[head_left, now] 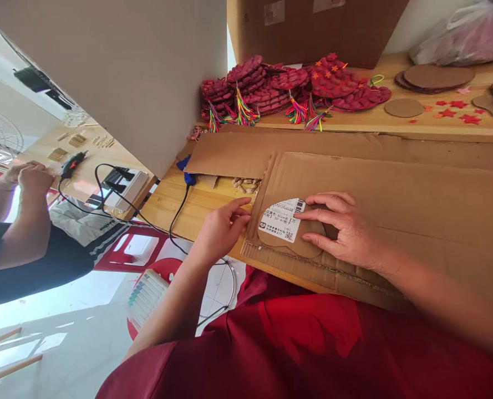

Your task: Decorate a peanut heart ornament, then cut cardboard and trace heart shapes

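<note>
My right hand (346, 227) lies with spread fingers on a rounded cardboard cutout (313, 244). A white printed shipping label (285, 221) with a barcode is stuck to the cutout, and my fingertips touch its right side. Under the cutout is a large flat cardboard sheet (416, 199). My left hand (223, 227) is beside the sheet's left edge, its fingers loosely curled and a little apart from the thumb. Nothing shows between them.
Red bumpy discs with colourful tassels (267, 88) are piled on the back ledge. Cardboard cutouts (435, 77) and red stars (448, 112) lie at right. A blue-handled tool (190, 178) trails a cable. At left, another person's hands (34, 174) are near a glue gun (74, 164) and power strip (125, 191).
</note>
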`<state>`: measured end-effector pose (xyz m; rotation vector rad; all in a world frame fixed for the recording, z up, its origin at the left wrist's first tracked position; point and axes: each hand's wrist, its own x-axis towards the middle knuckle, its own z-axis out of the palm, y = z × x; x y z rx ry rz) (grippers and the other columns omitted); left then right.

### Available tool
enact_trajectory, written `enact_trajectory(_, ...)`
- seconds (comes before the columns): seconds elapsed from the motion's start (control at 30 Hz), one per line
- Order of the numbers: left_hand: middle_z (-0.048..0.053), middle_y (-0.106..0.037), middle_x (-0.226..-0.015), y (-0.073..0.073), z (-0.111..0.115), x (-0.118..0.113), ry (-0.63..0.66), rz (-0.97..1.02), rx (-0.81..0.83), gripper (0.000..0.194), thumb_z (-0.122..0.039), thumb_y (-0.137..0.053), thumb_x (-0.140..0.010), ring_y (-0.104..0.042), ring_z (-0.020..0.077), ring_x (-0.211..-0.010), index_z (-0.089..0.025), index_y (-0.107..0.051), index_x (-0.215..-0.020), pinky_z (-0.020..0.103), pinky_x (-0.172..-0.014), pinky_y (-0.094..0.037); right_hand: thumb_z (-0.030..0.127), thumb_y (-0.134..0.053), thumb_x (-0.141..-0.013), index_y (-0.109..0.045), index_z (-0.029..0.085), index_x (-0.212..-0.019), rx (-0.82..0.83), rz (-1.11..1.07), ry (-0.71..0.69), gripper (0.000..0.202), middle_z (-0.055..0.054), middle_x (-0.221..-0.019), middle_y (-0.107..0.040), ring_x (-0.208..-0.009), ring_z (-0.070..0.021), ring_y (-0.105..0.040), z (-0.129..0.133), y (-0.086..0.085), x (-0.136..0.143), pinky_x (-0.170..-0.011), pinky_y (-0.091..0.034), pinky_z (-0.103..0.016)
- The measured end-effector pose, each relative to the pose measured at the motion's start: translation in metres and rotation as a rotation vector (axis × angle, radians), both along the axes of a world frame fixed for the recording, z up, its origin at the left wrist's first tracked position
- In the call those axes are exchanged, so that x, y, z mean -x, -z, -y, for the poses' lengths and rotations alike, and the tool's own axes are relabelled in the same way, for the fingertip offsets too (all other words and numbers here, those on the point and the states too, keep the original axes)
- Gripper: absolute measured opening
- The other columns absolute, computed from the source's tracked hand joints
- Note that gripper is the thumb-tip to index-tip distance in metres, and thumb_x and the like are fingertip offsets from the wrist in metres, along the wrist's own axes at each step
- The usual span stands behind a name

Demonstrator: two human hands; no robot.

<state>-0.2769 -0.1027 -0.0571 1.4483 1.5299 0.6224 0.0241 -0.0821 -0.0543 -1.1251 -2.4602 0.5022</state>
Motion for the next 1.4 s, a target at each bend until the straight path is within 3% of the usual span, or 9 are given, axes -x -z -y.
enact_trajectory(0.2, 0.0, -0.068, -0.088, 0.004, 0.001, -0.006, -0.015, 0.19, 0.182, 0.065, -0.03, -0.073, -0.082, -0.065, 0.0121, -0.072, -0.019, -0.054, -0.143, 0.025, -0.068, -0.052, 0.038, -0.07, -0.092, -0.077, 0.024, -0.117, -0.003, 0.013, -0.009, 0.03, -0.013, -0.128, -0.068, -0.118, -0.0355, -0.06, 0.0, -0.003, 0.001, -0.1, -0.047, -0.06)
enact_trajectory(0.33, -0.003, -0.06, -0.083, 0.008, -0.001, -0.01, -0.027, 0.173, 0.161, 0.065, -0.027, -0.073, -0.08, -0.059, 0.0089, -0.065, -0.019, -0.055, -0.142, 0.023, -0.062, -0.046, 0.038, -0.07, -0.091, -0.077, 0.023, -0.116, -0.01, 0.002, -0.017, 0.03, -0.013, -0.127, -0.068, -0.117, -0.0357, -0.06, -0.001, -0.003, 0.001, -0.099, -0.048, -0.06)
enact_trajectory(0.5, -0.003, -0.061, -0.082, 0.011, -0.001, -0.011, 0.0, 0.16, 0.143, 0.062, -0.024, -0.07, -0.084, -0.061, 0.0107, -0.067, -0.019, -0.053, -0.143, 0.024, -0.064, -0.048, 0.038, -0.072, -0.09, -0.077, 0.024, -0.117, -0.016, -0.003, -0.011, 0.03, -0.013, -0.126, -0.069, -0.116, -0.0353, -0.06, -0.001, -0.001, 0.001, -0.1, -0.047, -0.06)
enact_trajectory(0.57, -0.002, -0.064, -0.086, 0.008, 0.002, -0.012, 0.001, 0.055, 0.064, 0.057, -0.023, -0.07, -0.086, -0.063, 0.0109, -0.071, -0.02, -0.057, -0.141, 0.025, -0.067, -0.05, 0.037, -0.073, -0.089, -0.077, 0.024, -0.117, -0.005, -0.003, -0.006, 0.031, -0.013, -0.127, -0.068, -0.118, -0.035, -0.06, 0.0, -0.001, 0.001, -0.101, -0.047, -0.059)
enact_trajectory(0.7, 0.004, -0.069, -0.11, -0.004, 0.01, -0.018, -0.026, -0.171, -0.343, 0.04, -0.016, -0.067, -0.09, -0.066, 0.0127, -0.092, -0.022, -0.066, -0.13, 0.025, -0.078, -0.055, 0.037, -0.074, -0.088, -0.077, 0.026, -0.118, 0.039, 0.007, 0.0, 0.031, -0.012, -0.128, -0.067, -0.12, -0.0346, -0.059, 0.001, -0.003, 0.001, -0.102, -0.046, -0.058)
enact_trajectory(0.8, 0.005, -0.072, -0.114, -0.011, 0.014, -0.024, 0.096, -0.189, -0.501, 0.028, -0.014, -0.061, -0.096, -0.067, 0.0149, -0.103, -0.02, -0.07, -0.123, 0.029, -0.09, -0.056, 0.039, -0.075, -0.088, -0.077, 0.025, -0.118, 0.056, 0.006, 0.003, 0.033, -0.012, -0.128, -0.067, -0.12, -0.0348, -0.058, 0.001, -0.005, 0.001, -0.102, -0.045, -0.058)
enact_trajectory(0.93, 0.006, -0.074, -0.115, -0.009, 0.014, -0.029, 0.286, -0.18, -0.507, 0.027, -0.011, -0.059, -0.097, -0.066, 0.019, -0.108, -0.018, -0.07, -0.121, 0.036, -0.097, -0.056, 0.039, -0.074, -0.089, -0.077, 0.026, -0.118, 0.062, 0.011, 0.019, 0.032, -0.011, -0.128, -0.068, -0.12, -0.0337, -0.059, 0.001, -0.006, 0.002, -0.104, -0.044, -0.058)
enact_trajectory(1.17, 0.006, -0.073, -0.123, -0.006, 0.008, -0.017, 0.376, -0.121, -0.448, 0.032, -0.008, -0.062, -0.095, -0.065, 0.0178, -0.116, -0.019, -0.07, -0.124, 0.038, -0.106, -0.054, 0.037, -0.073, -0.089, -0.077, 0.027, -0.119, 0.059, 0.002, 0.012, 0.032, -0.011, -0.127, -0.068, -0.12, -0.0333, -0.059, 0.001, -0.006, 0.002, -0.104, -0.044, -0.057)
enact_trajectory(1.4, 0.007, -0.07, -0.129, -0.002, 0.003, -0.005, 0.459, -0.061, -0.407, 0.036, -0.016, -0.067, -0.095, -0.062, 0.0185, -0.124, -0.021, -0.068, -0.13, 0.04, -0.11, -0.052, 0.035, -0.075, -0.087, -0.077, 0.027, -0.118, 0.036, -0.007, 0.001, 0.032, -0.01, -0.127, -0.069, -0.12, -0.0337, -0.059, 0.0, -0.001, 0.0, -0.104, -0.044, -0.057)
